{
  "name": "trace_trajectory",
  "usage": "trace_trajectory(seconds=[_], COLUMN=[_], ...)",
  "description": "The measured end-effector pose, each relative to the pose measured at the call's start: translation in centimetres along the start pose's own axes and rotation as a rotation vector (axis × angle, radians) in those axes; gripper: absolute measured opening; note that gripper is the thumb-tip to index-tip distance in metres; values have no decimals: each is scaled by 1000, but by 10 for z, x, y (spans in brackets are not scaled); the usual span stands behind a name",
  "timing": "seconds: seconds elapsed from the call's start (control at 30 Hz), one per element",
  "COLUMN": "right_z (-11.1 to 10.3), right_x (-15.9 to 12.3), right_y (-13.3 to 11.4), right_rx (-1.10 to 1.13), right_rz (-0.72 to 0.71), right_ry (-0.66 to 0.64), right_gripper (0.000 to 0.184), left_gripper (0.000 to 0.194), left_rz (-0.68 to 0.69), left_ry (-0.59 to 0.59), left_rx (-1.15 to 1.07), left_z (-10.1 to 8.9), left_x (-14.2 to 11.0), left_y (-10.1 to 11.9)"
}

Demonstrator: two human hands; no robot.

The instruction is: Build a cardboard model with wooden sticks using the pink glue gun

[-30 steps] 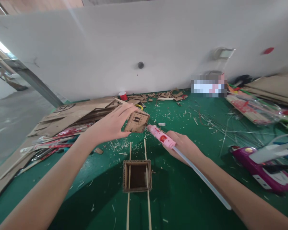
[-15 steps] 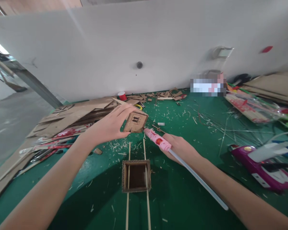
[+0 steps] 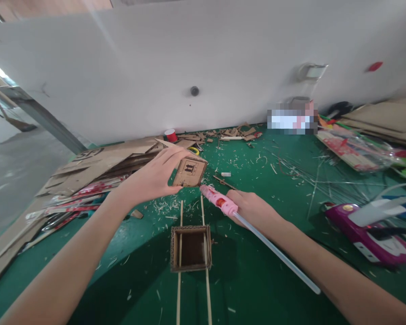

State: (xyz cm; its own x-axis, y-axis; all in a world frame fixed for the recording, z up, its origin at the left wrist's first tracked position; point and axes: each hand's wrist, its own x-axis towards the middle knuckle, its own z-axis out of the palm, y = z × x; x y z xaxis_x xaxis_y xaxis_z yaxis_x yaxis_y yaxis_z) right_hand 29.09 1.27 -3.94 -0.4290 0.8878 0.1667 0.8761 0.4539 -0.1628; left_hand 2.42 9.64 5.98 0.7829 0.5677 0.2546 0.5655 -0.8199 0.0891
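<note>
Between the thumb and fingers of my left hand [image 3: 157,174] is a small cardboard piece [image 3: 190,172] with printed arrows, held tilted above the table. My right hand [image 3: 252,208] is closed around a pink hot glue gun [image 3: 219,200], its grip partly hidden behind the hand. A long clear glue stick [image 3: 277,250] sticks out of its back end. The gun's nozzle is at the lower right corner of the cardboard; whether they touch I cannot tell. Below, an open cardboard box [image 3: 191,248] stands with two thin wooden sticks [image 3: 208,293] running through it.
Cardboard sheets [image 3: 122,155] and packaged tools lie at the left. A purple power strip [image 3: 368,234] with plugs is at the right, near clear thin rods and a plastic-wrapped pack [image 3: 355,146]. A red spool [image 3: 171,135] and scraps line the wall; shavings dot the green table [image 3: 257,280].
The glue gun's nozzle has shifted slightly down and left along the cardboard's lower corner. My left hand keeps its hold on the piece. The whole view has moved a little.
</note>
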Motion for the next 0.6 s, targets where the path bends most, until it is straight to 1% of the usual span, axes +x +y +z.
trace_trajectory(seconds=[0.13,0.2,0.3,0.4,0.47,0.53,0.6], right_z=[1,-1,-8,-17,-21,-20,-16], right_x=[-1,-2,-4,-5,-4,-1,2], right_y=[1,1,2,6,12,21,31], right_rx=[3,38,97,174,252,342,462], right_rz=[-14,-25,-48,-43,38,199,337], right_ry=[-4,17,84,193,303,434,523], right_gripper=[17,18,21,20,21,24,27], left_gripper=[70,70,72,75,76,77,78], left_rz=[-8,-21,-53,-88,-104,-115,-123], left_ry=[-5,-7,-2,21,36,41,44], left_rx=[10,14,19,37,51,54,53], left_z=[0,-1,-1,-2,-3,-5,-7], left_x=[1,0,-1,-2,-4,-5,-7], left_y=[1,0,-2,-5,-7,-8,-9])
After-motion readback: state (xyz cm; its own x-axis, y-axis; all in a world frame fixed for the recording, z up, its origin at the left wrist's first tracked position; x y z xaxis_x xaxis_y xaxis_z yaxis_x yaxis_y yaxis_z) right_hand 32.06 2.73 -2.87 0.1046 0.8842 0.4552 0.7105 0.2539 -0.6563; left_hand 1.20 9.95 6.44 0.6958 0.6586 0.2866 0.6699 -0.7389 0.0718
